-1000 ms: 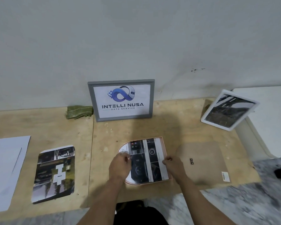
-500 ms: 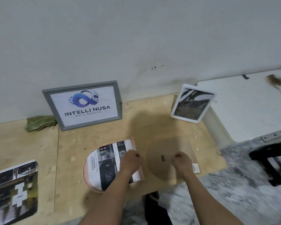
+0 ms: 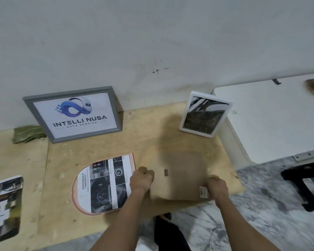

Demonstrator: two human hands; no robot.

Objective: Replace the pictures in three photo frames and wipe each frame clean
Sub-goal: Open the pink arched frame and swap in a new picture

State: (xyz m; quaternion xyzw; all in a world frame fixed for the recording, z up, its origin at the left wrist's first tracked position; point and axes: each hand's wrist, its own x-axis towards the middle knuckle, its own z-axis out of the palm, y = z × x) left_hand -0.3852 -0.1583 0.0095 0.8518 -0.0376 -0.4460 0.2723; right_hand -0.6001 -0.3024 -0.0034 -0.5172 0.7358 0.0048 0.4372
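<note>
Backing board (image 3: 181,176): brown, flat on the surface (image 3: 143,142), lower centre-right.
Left hand (image 3: 141,179): fingers curled, gripping the board's left edge.
Right hand (image 3: 217,186): clenched on the board's right edge.
Printed picture (image 3: 102,183): flat, just left of the board.
Grey frame (image 3: 72,114): leaning on the wall, upper left.
White frame (image 3: 205,114): tilted, upper right.
Green cloth (image 3: 27,134): beside the grey frame.

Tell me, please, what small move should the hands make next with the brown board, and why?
Probably lift the brown backing board and carry it left over the printed picture. Both the left hand and the right hand grip its near edge, which seems slightly raised off the table, and the picture lies face up on its peach frame right beside it.
</note>
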